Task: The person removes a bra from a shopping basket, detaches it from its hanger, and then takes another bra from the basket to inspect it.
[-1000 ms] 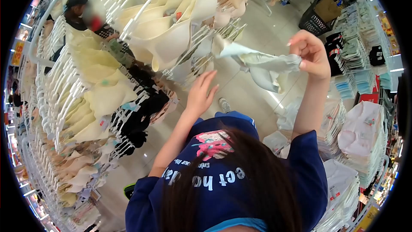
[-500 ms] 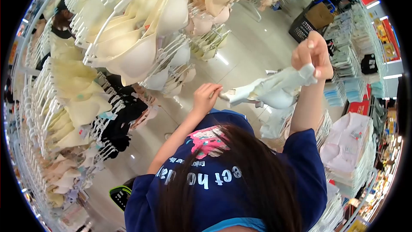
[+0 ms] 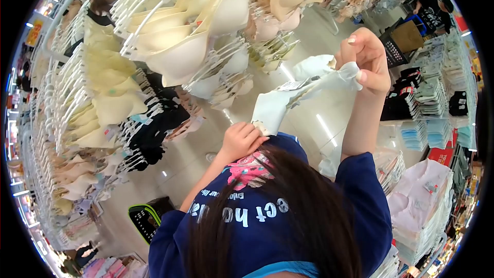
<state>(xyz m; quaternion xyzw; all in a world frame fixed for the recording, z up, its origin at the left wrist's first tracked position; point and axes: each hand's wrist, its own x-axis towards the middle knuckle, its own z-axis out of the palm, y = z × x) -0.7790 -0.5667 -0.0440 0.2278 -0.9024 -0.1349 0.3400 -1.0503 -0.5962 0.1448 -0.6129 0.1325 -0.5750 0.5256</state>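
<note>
Pale mint cloth, a thin garment (image 3: 283, 99), stretches aslant between two hands, between twelve and one o'clock from the wearer's chest, twelve being straight ahead. From what I can see, the left hand (image 3: 242, 140), at eleven, has its fingers curled over the near end, close to the navy shirt (image 3: 177, 239); the right hand (image 3: 373, 62), raised at one, pinches the far end between thumb and finger. Further off, cream bras (image 3: 177, 54) hang on white hangers at eleven, black clothes (image 3: 152, 134) at ten. Some green-edged basket (image 3: 139, 221) sits at nine, folded pale clothes (image 3: 419, 193) lie stacked at three, and between one and two a person in black (image 3: 432, 15) is near a brown box (image 3: 409, 36).
</note>
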